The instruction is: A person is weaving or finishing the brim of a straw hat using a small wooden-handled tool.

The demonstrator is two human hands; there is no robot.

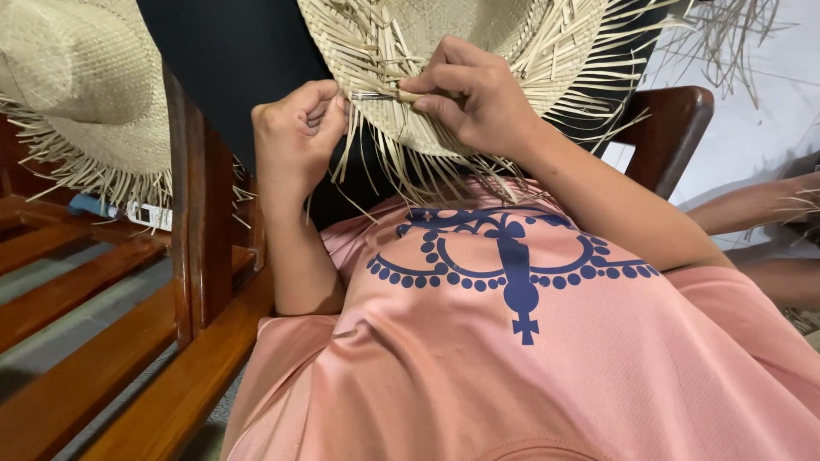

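A half-woven straw hat with loose strands fringing its brim hangs over my lap in the head view. My left hand pinches a few straw strands at the brim's edge. My right hand grips neighbouring strands just to the right of it, fingers curled tight over the weave. Both hands touch the hat's ragged rim. My pink shirt with a dark blue print fills the lower part of the view.
A second straw hat with a fringed rim rests on the wooden bench at left. A dark wooden chair arm stands at right. Another person's arm shows at the far right edge.
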